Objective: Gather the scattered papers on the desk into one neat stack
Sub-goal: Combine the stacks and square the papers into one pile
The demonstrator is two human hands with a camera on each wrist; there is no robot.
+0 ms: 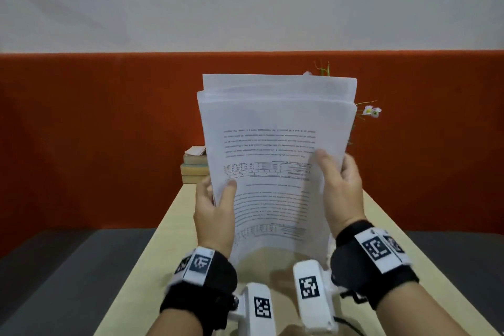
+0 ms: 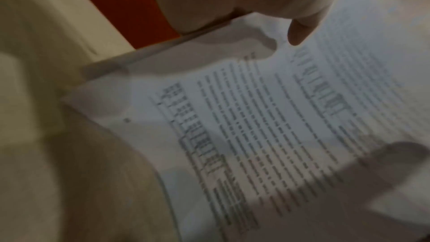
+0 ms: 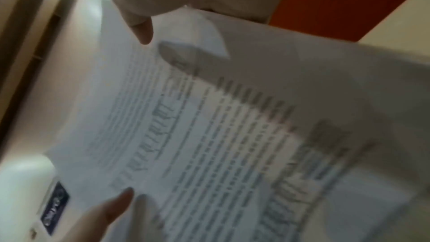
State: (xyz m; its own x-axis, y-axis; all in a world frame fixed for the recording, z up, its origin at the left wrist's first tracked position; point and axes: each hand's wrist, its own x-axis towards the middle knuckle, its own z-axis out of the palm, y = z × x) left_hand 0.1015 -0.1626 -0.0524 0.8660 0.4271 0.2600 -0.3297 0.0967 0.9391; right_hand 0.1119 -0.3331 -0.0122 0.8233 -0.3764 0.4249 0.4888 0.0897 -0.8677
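Head view: you hold the papers (image 1: 275,150) upright above the desk (image 1: 174,229), printed side toward you, text upside down.
Left hand (image 1: 215,215): it grips the stack's left edge, thumb on the front sheet.
Papers: sheets are uneven at the top, with several edges showing.
Right hand (image 1: 341,188): it clamps the right edge, thumb on the front.
Behind: books (image 1: 195,165) lie left of the stack and flowers (image 1: 371,111) show at right, against an orange panel (image 1: 109,131).
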